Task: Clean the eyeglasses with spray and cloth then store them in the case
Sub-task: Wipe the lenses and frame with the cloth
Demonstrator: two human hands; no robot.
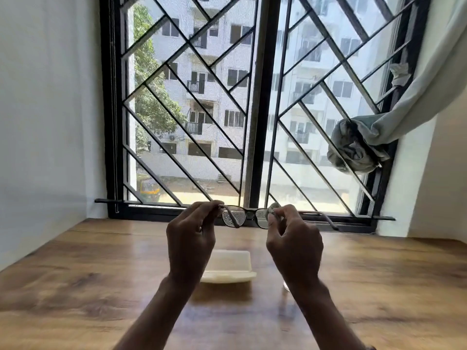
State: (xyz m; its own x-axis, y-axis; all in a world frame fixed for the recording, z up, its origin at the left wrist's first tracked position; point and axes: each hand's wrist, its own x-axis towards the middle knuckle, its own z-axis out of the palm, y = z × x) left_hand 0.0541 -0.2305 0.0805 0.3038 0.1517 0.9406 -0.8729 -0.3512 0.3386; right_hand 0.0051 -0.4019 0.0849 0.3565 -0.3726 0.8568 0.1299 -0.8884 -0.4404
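eyeglasses point(249, 215): held in the air above the counter point(75, 286), in front of the window point(252, 97); the temples are unfolded and both lenses are speckled with droplets.
left grip point(190, 238): closed in a pinch on the left end of the frame, the fingers curled.
right grip point(294, 241): closed round a small cloth point(273, 207), which is pressed against the right lens.
case point(228, 266): cream, laid on the counter below the glasses, between the two wrists and touched by neither.
clear object point(286, 286): seen just beside the right wrist, mostly hidden; it cannot be identified.
curtain point(358, 145): bunched and knotted at the window's right side.
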